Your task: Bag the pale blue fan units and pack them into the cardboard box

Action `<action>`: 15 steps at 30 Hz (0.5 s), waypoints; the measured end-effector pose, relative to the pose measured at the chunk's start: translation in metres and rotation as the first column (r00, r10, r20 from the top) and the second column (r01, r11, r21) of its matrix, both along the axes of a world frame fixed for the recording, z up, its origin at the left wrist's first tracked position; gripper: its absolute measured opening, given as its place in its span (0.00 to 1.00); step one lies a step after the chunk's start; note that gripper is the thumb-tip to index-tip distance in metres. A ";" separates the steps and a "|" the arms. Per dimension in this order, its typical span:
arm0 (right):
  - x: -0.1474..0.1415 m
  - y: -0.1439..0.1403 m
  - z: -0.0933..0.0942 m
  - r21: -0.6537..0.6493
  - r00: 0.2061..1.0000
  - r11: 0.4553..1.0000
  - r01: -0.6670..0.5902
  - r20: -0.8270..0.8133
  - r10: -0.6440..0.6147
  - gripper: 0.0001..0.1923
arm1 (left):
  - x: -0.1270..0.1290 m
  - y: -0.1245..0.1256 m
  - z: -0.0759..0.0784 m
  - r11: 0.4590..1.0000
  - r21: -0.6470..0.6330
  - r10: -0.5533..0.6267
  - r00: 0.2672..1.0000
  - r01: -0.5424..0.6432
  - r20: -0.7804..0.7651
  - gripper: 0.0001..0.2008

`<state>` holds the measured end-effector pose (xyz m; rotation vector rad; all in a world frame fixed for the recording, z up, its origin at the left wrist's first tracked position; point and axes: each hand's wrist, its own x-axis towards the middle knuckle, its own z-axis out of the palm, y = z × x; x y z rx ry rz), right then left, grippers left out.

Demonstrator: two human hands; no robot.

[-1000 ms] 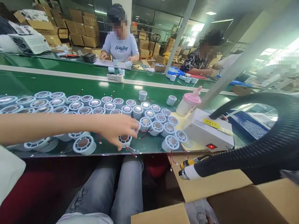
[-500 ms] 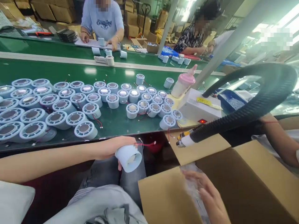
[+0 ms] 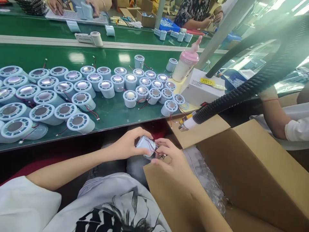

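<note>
- Over the lap, the left hand [image 3: 130,145] wraps its fingers around a small pale-blue round plastic housing with red wires [image 3: 146,149].
- The right hand [image 3: 172,158] pinches the same housing from the other side, fingertips on the wires, above the flap of an open brown cardboard box [image 3: 256,174].
- Crinkled clear plastic bags [image 3: 205,177] lie inside the box.
- Beyond, many identical housings stand on the green conveyor table [image 3: 111,112].
- A black corrugated hose [image 3: 241,93] crosses at right.
</note>
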<state>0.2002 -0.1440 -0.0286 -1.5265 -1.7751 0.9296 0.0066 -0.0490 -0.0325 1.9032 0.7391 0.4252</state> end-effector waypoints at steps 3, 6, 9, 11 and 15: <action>-0.001 0.000 0.002 -0.117 0.971 0.985 0.130 -0.184 -0.150 0.13 | 0.000 0.000 -0.014 1.000 0.002 0.017 0.999 -0.018 0.027 0.31; 0.000 0.002 0.000 -0.167 0.927 0.963 0.210 -0.280 -0.251 0.15 | -0.001 0.002 -0.024 0.994 0.067 -0.088 0.994 0.084 0.064 0.34; 0.004 0.004 -0.003 -0.208 0.875 0.946 0.250 -0.370 -0.312 0.14 | -0.001 0.001 -0.026 0.982 -0.018 -0.186 0.975 0.189 0.123 0.35; 0.007 0.006 -0.005 -0.260 0.823 0.931 0.256 -0.447 -0.351 0.15 | 0.000 0.000 -0.023 0.965 -0.152 -0.191 0.970 0.214 0.152 0.36; 0.013 0.005 -0.010 -0.347 0.740 0.912 0.219 -0.549 -0.387 0.14 | 0.002 -0.005 -0.017 0.903 -0.360 -0.169 0.964 0.235 0.205 0.34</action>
